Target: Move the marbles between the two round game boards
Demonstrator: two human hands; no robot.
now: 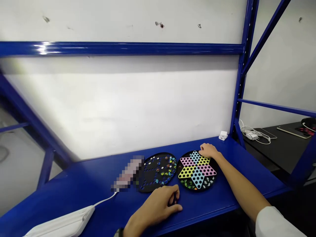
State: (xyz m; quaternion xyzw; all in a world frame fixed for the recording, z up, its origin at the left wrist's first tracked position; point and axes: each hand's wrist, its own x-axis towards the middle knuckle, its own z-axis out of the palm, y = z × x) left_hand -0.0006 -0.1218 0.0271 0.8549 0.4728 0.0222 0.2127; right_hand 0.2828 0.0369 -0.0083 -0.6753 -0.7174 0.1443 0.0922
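Observation:
A round black tray holds a star-shaped Chinese checkers board in pink, yellow and blue with dark holes. Green, orange and clear marbles lie in the tray around the star. At the far edge of this board, my right hand has its fingers curled downward; whatever they grip is hidden. My left hand rests near the front of a second black tray, which carries colored marbles and white pieces. Its fingers are loosely bent, the thumb apart from them, with nothing visible between.
A blurred-out pinkish phone-like object lies left of the trays, cabled to a white power strip or bank. A white charger stands at the back right of the blue table. Blue metal posts frame the sides.

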